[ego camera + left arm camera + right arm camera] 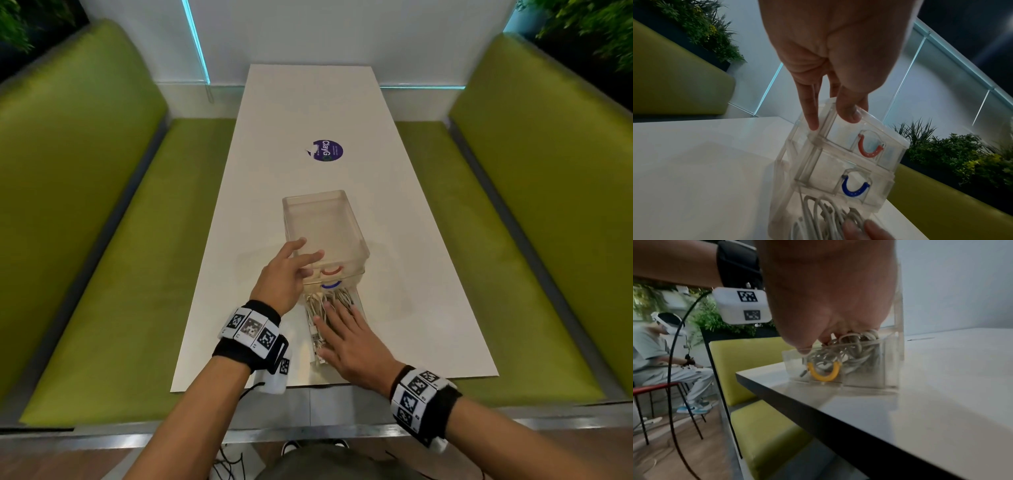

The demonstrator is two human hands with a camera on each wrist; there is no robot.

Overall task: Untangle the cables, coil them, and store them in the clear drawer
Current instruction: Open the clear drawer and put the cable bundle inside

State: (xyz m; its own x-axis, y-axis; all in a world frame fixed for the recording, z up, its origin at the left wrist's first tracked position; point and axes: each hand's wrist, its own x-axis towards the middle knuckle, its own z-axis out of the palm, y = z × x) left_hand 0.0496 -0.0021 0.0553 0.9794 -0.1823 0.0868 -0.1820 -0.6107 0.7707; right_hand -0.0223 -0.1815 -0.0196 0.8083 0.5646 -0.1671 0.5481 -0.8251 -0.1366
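Observation:
A clear drawer unit [325, 226] stands on the white table [274, 171]. Its lowest drawer [865, 376], with a yellow handle [823, 374], is pulled out toward me and holds a bundle of white cables [320, 301]. My right hand [334, 320] lies flat on the cables with straight fingers pressing them down into the drawer. My left hand [303, 262] rests with straight fingers [812, 113] on the unit's top front-left corner. The drawers with the red handle [869, 149] and the blue handle [854, 190] are closed.
A purple round sticker [328, 150] is on the table beyond the unit. Green benches run along the left [85, 240] and right [548, 240]. The pulled-out drawer reaches close to the table's near edge [239, 387]. A seated person [659, 353] is in the background.

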